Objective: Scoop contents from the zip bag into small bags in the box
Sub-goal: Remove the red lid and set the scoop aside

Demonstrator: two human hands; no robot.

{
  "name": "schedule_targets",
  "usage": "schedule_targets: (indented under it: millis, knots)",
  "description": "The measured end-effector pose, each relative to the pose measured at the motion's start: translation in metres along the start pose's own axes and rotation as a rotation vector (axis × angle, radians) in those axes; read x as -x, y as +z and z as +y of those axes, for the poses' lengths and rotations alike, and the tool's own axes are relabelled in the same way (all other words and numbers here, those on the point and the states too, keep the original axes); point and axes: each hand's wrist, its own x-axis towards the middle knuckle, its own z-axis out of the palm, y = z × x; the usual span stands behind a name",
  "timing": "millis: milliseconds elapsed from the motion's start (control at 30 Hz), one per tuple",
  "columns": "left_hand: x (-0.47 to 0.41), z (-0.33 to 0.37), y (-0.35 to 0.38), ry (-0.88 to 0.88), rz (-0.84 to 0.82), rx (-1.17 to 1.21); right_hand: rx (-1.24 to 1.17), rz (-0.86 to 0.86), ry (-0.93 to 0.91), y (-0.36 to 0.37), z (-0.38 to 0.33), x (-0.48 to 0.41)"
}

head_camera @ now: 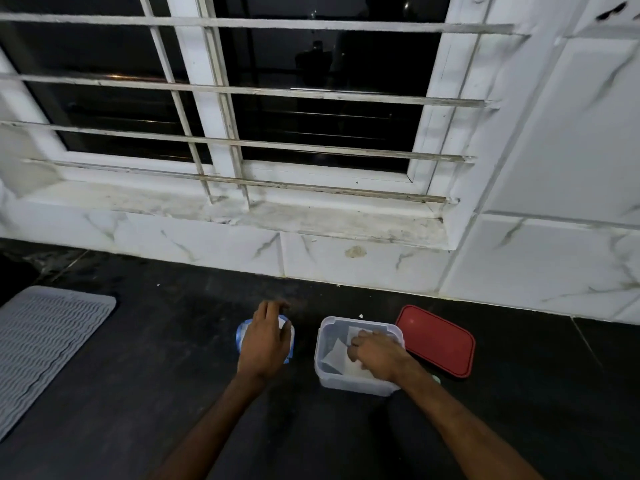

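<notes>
My left hand (265, 341) is lying over the blue-and-white zip bag (241, 336), which is showing just under its fingers; whether they are gripping, I cannot tell. I should be steadying it there. My right hand (375, 355), fingers curled, is pinching a flimsy white small bag (337, 353) inside the clear box (346, 384); I should be separating one only

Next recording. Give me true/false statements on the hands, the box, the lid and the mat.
1. The red plastic lid lies on the clear plastic box. False: it lies on the dark counter, right of the box.
2. The right hand reaches into the box, among small white bags. True.
3. The left hand rests on the blue-and-white zip bag. True.
4. The grey ribbed mat sits under the box. False: it lies far left, apart from it.
</notes>
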Motion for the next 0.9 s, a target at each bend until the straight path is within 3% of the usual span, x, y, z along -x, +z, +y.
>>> schedule_targets:
  millis: [167, 400, 567, 733, 900]
  knots:
    - [0.005, 0.004, 0.003, 0.021, -0.030, 0.064, -0.061, -0.077, 0.047, -0.003, -0.008, 0.006]
    - [-0.012, -0.008, -0.018, 0.022, -0.055, 0.093, -0.300, 0.140, 0.233, -0.016, -0.022, 0.000]
    - [-0.018, -0.002, -0.017, 0.070, -0.066, 0.130, -0.596, 0.177, 0.340, -0.028, -0.012, 0.001]
    - [-0.008, 0.013, -0.006, 0.081, -0.212, 0.074, -0.583, -0.090, 0.232, -0.017, -0.022, 0.021]
    - [0.005, 0.017, 0.002, 0.137, -0.278, -0.011, -0.482, -0.180, 0.309, -0.022, -0.030, 0.016]
